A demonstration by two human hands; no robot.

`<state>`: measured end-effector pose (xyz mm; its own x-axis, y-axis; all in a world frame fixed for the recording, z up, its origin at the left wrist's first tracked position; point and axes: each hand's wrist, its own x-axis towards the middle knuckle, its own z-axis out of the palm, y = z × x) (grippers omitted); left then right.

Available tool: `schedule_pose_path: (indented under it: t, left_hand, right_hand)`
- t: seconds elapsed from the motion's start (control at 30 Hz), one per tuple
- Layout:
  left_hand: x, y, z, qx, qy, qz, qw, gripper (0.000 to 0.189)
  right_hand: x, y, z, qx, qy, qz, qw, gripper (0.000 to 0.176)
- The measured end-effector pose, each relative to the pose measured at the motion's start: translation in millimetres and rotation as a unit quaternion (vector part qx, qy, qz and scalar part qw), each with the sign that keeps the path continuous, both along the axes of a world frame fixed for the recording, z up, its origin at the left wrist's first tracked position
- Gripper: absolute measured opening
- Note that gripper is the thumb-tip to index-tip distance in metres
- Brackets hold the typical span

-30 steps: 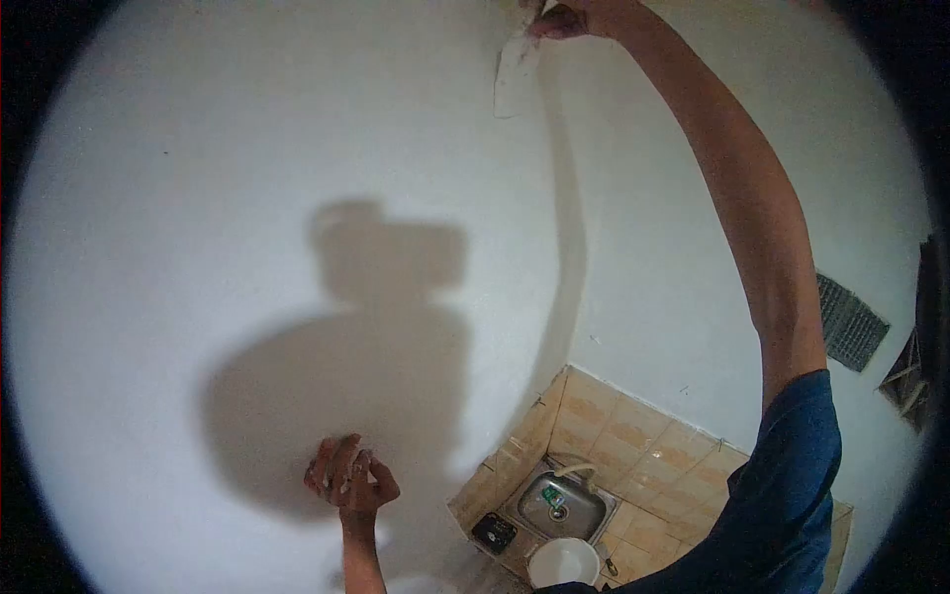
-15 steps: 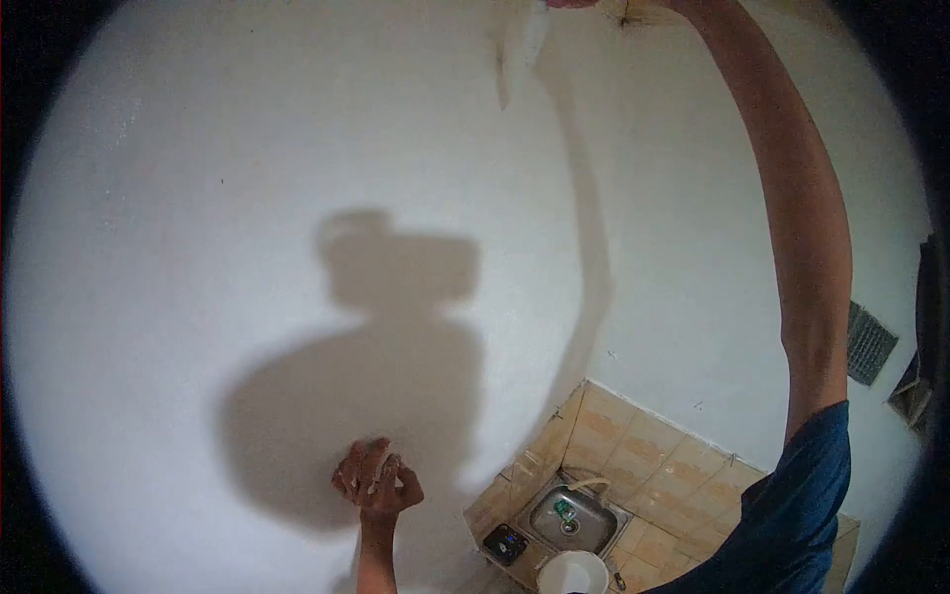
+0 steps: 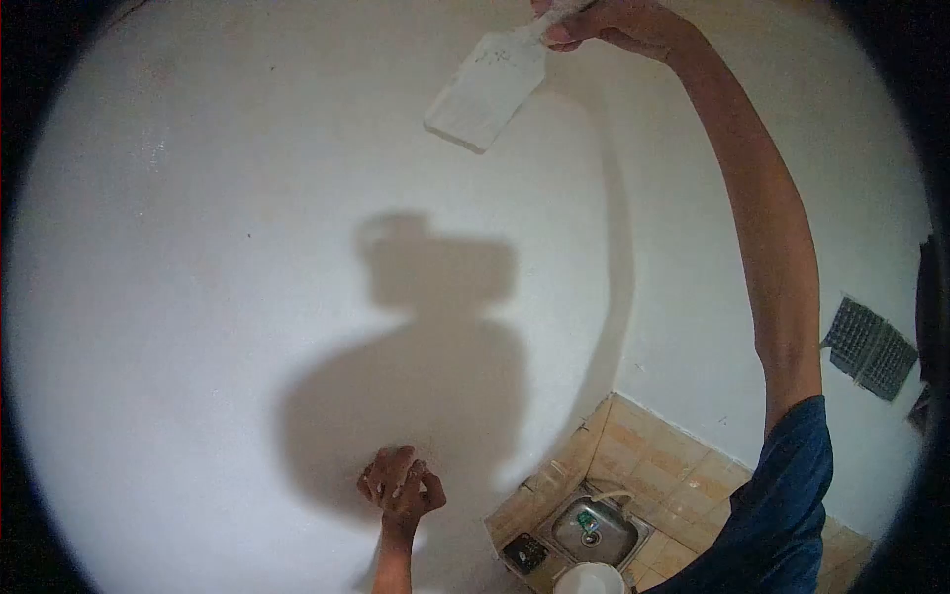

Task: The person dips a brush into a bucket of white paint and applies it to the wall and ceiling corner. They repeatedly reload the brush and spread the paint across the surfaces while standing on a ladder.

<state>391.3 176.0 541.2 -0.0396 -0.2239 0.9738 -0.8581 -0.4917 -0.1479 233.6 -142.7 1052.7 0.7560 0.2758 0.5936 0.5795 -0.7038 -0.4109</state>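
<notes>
My right hand is raised at the top of the view, its fingers wrapped round the handle of a wide flat paintbrush coated in white. The brush's flat side faces me, and its broad end slants down to the left in front of the pale wall. Lower down, my left hand is closed, fingers curled in and thumb bent at the right. It overlaps the wall and the shadow there; what it holds, if anything, I cannot tell.
Far below at the lower right are a steel sink with a green item in it, a white bucket and a dark square object. Beige tiles line the corner. A dark vent grille is at the right.
The paintbrush has come down into view and turned from edge-on to flat side showing, with my right hand lower too. The wall corner, sink and left hand sit slightly further right in view.
</notes>
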Motion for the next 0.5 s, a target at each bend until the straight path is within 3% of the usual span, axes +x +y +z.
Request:
schedule_pose_path:
  t: [0.13,0.3,0.33,0.47,0.5]
  left_hand:
    - [-4,-2,6,-0.024,-0.013,-0.024,0.999,0.031]
    - [-7,1,7,-0.005,-0.003,-0.004,1.000,0.028]
    - [-7,0,7,-0.010,-0.012,-0.001,1.000,0.030]
    - [-6,-1,-2,-0.002,0.026,0.012,1.000,0.033]
    - [-4,-2,-4,-0.015,0.019,-0.005,1.000,0.033]
  right_hand:
    - [17,5,11,0.030,-0.011,0.021,0.999,0.019]
    - [25,-13,38,0.008,-0.031,0.071,0.997,0.013]
    - [19,-5,41,0.042,-0.052,-0.015,0.998,0.011]
    - [2,-2,40,0.045,-0.101,-0.009,0.994,0.008]
    - [-3,-2,41,0.042,-0.132,-0.049,0.989,0.007]
